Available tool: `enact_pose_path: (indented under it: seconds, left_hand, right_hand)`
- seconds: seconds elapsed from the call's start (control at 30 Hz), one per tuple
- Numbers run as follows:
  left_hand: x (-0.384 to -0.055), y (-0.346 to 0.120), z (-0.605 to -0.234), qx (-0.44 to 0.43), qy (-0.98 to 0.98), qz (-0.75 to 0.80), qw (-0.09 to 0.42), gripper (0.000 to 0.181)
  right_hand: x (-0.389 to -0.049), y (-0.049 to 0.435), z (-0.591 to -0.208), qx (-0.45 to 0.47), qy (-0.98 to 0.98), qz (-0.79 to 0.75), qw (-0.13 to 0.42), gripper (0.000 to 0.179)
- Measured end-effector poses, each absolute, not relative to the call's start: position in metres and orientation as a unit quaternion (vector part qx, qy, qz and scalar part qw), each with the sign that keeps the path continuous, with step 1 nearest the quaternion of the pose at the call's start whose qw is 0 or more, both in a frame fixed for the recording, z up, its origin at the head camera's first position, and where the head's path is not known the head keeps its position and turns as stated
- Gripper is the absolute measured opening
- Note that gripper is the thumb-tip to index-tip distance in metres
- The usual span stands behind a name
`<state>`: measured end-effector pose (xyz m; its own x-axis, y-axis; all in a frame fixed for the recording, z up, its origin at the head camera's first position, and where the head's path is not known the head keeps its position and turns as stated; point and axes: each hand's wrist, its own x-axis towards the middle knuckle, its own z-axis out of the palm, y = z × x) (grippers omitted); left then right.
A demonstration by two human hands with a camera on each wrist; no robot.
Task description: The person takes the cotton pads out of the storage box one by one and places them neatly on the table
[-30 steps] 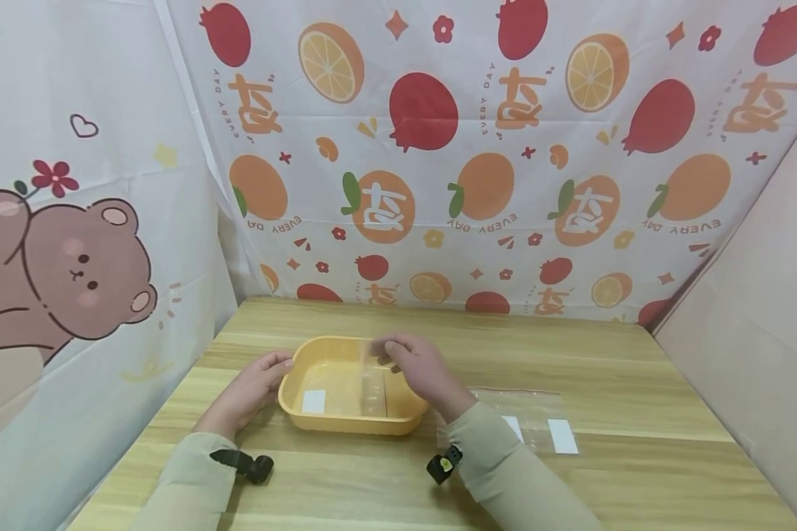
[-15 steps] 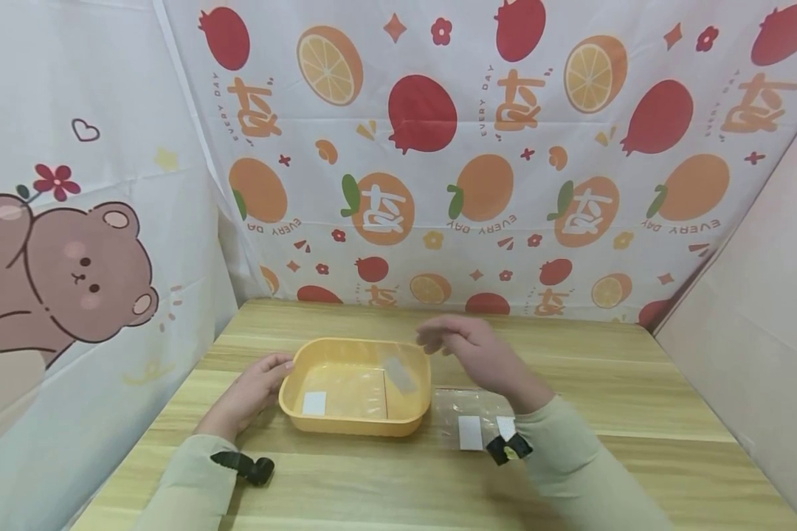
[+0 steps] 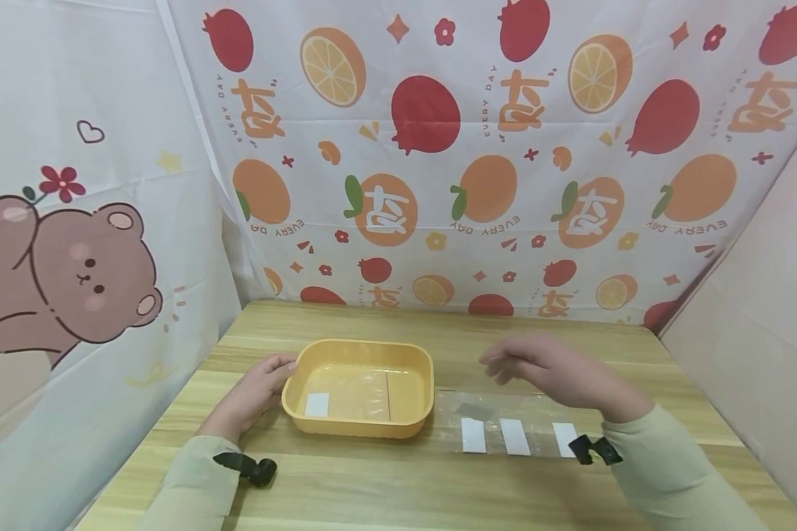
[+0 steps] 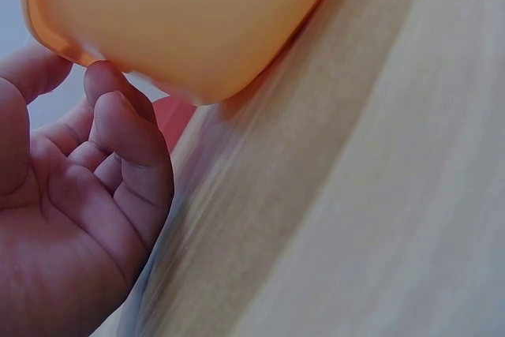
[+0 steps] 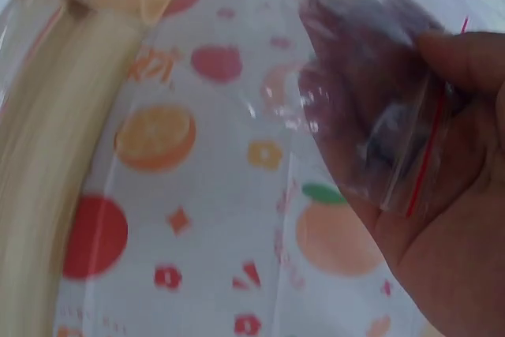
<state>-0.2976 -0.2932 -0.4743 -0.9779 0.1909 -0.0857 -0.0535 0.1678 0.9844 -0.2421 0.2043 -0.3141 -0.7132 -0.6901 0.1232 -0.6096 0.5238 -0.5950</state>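
Note:
A yellow plastic basin (image 3: pixel 359 426) stands on the table, with a clear zip bag (image 3: pixel 355 391) bearing a white label lying flat inside. My left hand (image 3: pixel 259 387) grips the basin's left rim; in the left wrist view its curled fingers (image 4: pixel 118 120) meet the basin wall (image 4: pixel 181 21). Raised over the table at the right, my right hand (image 3: pixel 554 372) pinches another clear zip bag (image 5: pixel 371 128) near its red-striped seal. Through the film I see the fingers behind it. In the head view that bag is faint and blurred.
Several clear bags with white labels (image 3: pixel 473 435) lie in an overlapping row right of the basin. A fruit-print cloth (image 3: pixel 478 251) hangs behind the wooden table (image 3: pixel 385 487). A bear-print cloth (image 3: pixel 106 280) hangs at the left, and a pale wall (image 3: pixel 764 310) stands at the right.
My right hand has moved from above the basin to the right with the zip bag, now over the row of bags. The left hand stays at the basin's rim.

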Motion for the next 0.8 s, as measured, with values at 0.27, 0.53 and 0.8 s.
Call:
enact_pose_path:
  seconds: [0.27, 0.53, 0.8]
  left_hand:
    - [-0.296, -0.292, -0.473, 0.037, 0.762, 0.640, 0.093, 0.055]
    - [-0.297, -0.291, -0.474, 0.043, 0.755, 0.648, 0.091, 0.056]
    - [-0.297, -0.293, -0.475, 0.041, 0.760, 0.642, 0.093, 0.057]
  right_hand:
    - [-0.234, 0.261, -0.310, -0.360, 0.866, -0.315, 0.144, 0.036]
    - [-0.236, 0.312, -0.324, -0.312, 0.863, -0.310, 0.248, 0.035]
    - [-0.253, 0.344, -0.357, -0.240, 0.880, -0.284, 0.295, 0.028]
